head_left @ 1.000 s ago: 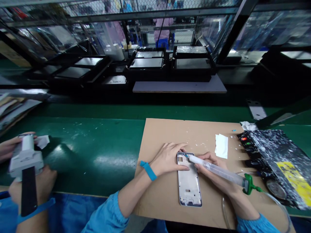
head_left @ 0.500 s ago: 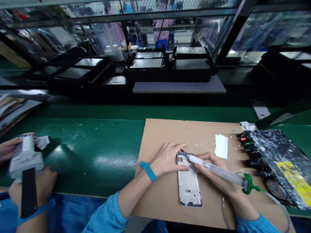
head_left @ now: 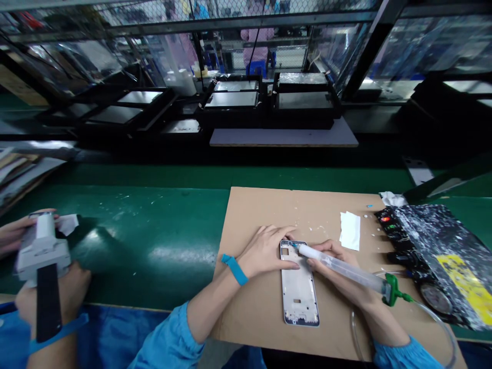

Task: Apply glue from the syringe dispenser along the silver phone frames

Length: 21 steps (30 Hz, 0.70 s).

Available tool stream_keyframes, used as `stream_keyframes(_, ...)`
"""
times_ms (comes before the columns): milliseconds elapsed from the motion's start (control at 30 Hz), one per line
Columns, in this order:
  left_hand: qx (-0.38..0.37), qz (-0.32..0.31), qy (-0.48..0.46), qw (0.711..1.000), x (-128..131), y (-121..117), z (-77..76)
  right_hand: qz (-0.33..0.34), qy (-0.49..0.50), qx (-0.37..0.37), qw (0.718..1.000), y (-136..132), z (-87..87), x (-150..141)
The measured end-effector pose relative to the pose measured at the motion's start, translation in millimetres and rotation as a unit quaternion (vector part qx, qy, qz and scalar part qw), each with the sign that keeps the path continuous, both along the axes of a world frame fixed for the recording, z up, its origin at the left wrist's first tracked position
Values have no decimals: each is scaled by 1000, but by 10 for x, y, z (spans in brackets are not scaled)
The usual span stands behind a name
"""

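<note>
A white phone frame [head_left: 299,289] lies lengthwise on a brown cardboard mat [head_left: 265,210]. My left hand [head_left: 266,251] rests flat on the mat and presses its fingers against the frame's upper left edge. My right hand [head_left: 333,266] is closed round a clear dispensing syringe [head_left: 346,271], whose tip touches the top of the frame. A green cap and a clear hose [head_left: 434,312] trail from the syringe's rear end.
A spattered black controller box [head_left: 430,246] with lit lamps sits at the right, a white wipe [head_left: 350,230] beside it. A green conveyor belt [head_left: 154,225] runs leftward. A co-worker's hands [head_left: 57,292] hold a white tool at far left. Black trays [head_left: 269,100] stand behind.
Almost nothing differs: both my hands stay on the frame with the syringe tip at its top. A white part on the far belt at right has drifted rightward.
</note>
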<state>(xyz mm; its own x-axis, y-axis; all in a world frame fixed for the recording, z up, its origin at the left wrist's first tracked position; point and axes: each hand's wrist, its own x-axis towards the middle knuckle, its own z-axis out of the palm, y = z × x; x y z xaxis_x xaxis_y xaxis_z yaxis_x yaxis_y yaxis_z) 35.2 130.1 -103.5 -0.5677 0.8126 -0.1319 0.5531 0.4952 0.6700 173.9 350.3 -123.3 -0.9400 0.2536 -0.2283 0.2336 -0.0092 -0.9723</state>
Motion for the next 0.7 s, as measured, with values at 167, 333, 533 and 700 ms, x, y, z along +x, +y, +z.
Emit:
stream_keyframes(167,5,-4,1,1000,0,-9,-9,4,4,-12,1000,9,6,4)
stream_keyframes(333,0,-4,4,1000,8,-10,1,10,2,-17,1000,12,0,11)
stream_keyframes(533,11,0,-8,1000,7,-3,3,18,-2,-19,1000,24,4,19)
stream_keyframes(700,10,0,-4,1000,5,-5,-7,19,-9,-16,1000,28,23,8)
